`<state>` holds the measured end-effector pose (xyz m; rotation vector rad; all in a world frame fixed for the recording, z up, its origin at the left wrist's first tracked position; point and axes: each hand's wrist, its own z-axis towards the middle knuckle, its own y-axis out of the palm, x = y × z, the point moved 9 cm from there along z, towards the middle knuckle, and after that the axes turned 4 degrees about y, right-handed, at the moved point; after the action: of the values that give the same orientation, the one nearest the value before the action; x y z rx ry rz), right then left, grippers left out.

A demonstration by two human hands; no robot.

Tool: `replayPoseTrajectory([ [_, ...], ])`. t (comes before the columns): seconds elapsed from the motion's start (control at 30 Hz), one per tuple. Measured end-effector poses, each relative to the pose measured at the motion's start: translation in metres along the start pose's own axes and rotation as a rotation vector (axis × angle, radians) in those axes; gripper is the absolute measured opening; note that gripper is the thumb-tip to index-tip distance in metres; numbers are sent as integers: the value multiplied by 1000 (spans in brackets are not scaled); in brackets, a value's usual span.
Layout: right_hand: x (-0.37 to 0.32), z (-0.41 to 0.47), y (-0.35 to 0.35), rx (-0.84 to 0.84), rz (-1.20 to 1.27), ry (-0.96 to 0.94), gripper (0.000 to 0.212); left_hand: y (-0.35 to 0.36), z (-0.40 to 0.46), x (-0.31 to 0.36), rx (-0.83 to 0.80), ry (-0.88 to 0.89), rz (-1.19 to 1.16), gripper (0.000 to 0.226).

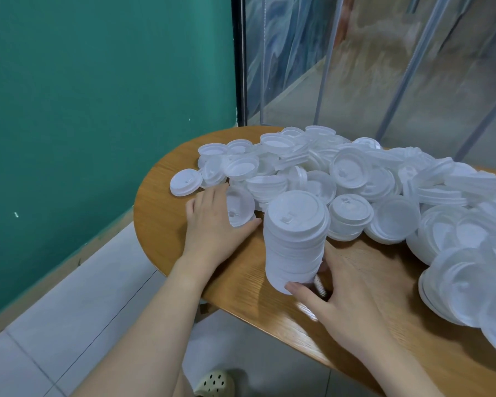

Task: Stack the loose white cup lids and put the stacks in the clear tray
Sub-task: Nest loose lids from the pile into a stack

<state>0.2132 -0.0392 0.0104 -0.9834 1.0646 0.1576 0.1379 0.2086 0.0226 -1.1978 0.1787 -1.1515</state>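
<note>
gripping ribbed white lid stack [295, 239]

So there's a teal green wall [98, 96] running along the left, pale floor tiles [78, 305] lying below it, and a rounded wooden desk [166, 179] sitting in the corner. Clear plastic curtain strips [370, 61] are hanging behind, catching soft daylight.

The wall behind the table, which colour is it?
The wall is green, seen clearly in the head view.
</note>
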Motion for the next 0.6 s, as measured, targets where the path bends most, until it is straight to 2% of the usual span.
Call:
replayPoseTrajectory([
  [0.2,-2,0,0,-3,8,3,45,-15,-2,4,73,-9,127,72],
  [0.33,-2,-1,-1,-1,15,14,48,-9,-4,6,-9,-54,177,60],
  [0.6,-1,0,-1,2,7,26,47,-14,-6,7,-96,-90,225,63],
])
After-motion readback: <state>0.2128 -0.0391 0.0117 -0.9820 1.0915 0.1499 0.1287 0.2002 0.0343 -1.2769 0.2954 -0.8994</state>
